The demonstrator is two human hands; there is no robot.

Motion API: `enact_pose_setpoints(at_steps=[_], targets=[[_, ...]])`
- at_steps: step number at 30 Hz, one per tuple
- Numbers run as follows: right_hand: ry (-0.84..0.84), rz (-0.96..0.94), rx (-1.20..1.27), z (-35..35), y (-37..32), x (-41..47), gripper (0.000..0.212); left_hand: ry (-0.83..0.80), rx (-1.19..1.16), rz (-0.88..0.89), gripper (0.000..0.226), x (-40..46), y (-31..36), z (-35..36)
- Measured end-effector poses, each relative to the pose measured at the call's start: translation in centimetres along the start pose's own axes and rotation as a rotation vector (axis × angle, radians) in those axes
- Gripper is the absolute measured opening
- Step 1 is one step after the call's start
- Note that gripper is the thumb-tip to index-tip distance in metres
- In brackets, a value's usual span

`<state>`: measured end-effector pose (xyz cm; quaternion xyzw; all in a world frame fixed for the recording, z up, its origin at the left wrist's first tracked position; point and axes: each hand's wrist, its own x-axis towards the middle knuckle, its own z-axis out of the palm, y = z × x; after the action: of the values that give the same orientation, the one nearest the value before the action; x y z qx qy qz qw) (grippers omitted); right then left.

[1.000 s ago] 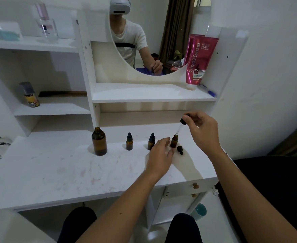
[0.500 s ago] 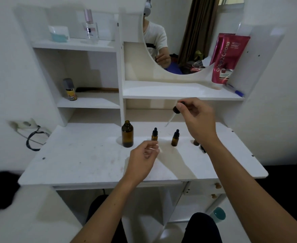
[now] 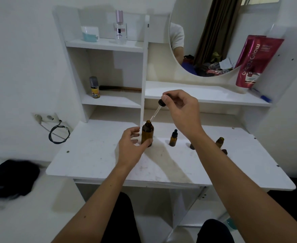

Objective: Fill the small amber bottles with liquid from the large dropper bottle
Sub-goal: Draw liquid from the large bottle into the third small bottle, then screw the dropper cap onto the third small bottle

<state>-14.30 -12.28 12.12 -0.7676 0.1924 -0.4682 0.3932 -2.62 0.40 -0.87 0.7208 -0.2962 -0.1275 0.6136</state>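
The large amber bottle (image 3: 147, 133) stands uncapped on the white vanity top (image 3: 95, 155). My left hand (image 3: 132, 146) curls around its lower part, thumb on the front. My right hand (image 3: 181, 109) pinches the black bulb of the dropper (image 3: 157, 110); its glass tip hangs slanted just above the bottle's mouth. To the right stands a small capped amber bottle (image 3: 173, 138). A second small bottle (image 3: 192, 146) is mostly hidden behind my right forearm. Further right stands an open small bottle (image 3: 219, 142) with its black cap (image 3: 224, 151) lying beside it.
Shelves behind hold a yellow can (image 3: 94, 87), a comb (image 3: 121, 88), a perfume bottle (image 3: 120, 28), a white jar (image 3: 89, 33), a pink tube (image 3: 254, 62) and a blue pen (image 3: 262, 97). A round mirror (image 3: 214, 37) hangs above. A wall socket with cable (image 3: 56, 130) is left.
My right hand carried the dropper left from the open small bottle to above the large bottle. My left hand left the small bottle and took hold of the large one. The view shifted left.
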Motion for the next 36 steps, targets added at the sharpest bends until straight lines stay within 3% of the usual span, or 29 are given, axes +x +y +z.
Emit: enact_pose_setpoints(at_steps=[4, 20, 36], targets=[[-0.025, -0.012, -0.023, 1.0, 0.4, 0.3, 0.014, -0.072, 0.027, -0.011, 0.057, 0.7, 0.1, 0.4], [-0.264, 0.088, -0.230, 4.4, 3.9, -1.3, 0.013, -0.078, 0.049, 0.045, 0.048, 0.6, -0.4, 0.6], [-0.172, 0.081, -0.199, 2.1, 3.6, -2.2, 0.027, -0.073, 0.077, 0.037, 0.047, 0.4, -0.6, 0.7]])
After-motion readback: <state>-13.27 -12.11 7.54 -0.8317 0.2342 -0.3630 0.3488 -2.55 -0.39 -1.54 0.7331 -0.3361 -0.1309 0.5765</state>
